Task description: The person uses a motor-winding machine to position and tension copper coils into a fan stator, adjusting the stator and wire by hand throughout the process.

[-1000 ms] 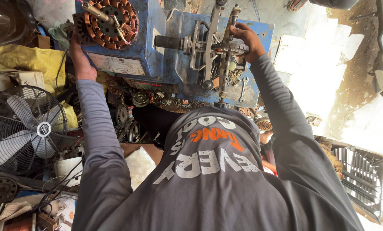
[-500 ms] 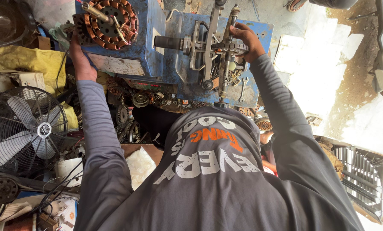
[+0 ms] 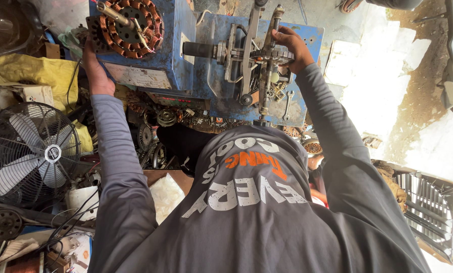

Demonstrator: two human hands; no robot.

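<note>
Nothing has shifted: left hand [image 3: 96,71] rests spread beside the copper-wound stator [image 3: 130,25] on the blue winding machine [image 3: 186,60], right hand [image 3: 290,48] clenched on its crank mechanism [image 3: 256,53], winding apparently underway.

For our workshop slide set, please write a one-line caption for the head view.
Left hand beside a copper-wound stator on a blue machine, right hand gripping its metal crank frame.
</note>
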